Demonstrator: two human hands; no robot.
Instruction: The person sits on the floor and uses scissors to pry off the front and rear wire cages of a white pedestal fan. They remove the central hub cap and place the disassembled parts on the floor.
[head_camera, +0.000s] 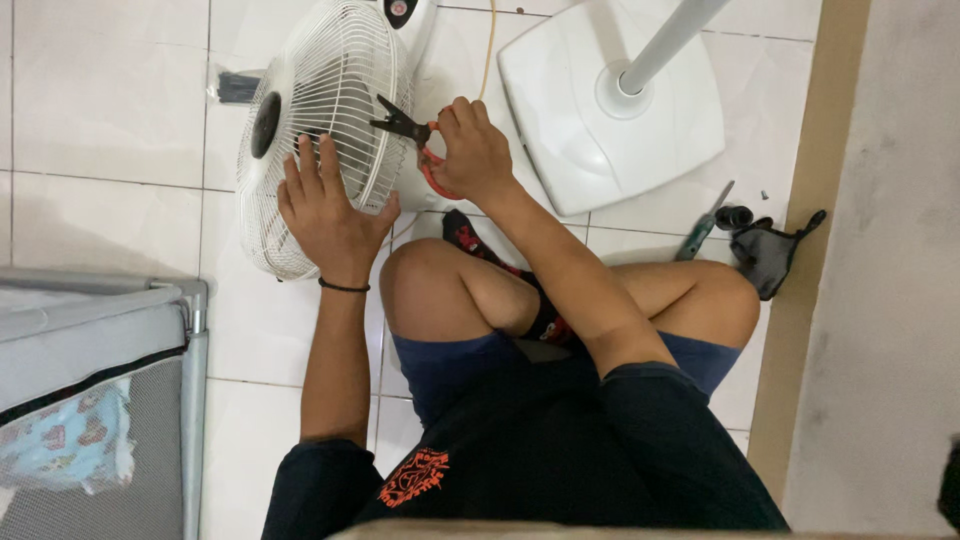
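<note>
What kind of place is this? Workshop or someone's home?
Most likely a home, not a workshop: white tiled floor, a mesh-sided playpen with patterned cloth inside, and the person sits on the floor, left hand on a household fan's grille, right hand holding red-handled cutters.

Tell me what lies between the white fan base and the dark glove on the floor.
In the head view, a screwdriver lies on the tiles between the fan base and the glove.

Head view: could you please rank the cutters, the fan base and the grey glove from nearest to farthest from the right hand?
1. Cutters: held in the right hand.
2. Fan base: just beyond, to its right.
3. Grey glove: far right, by the wall.
</note>
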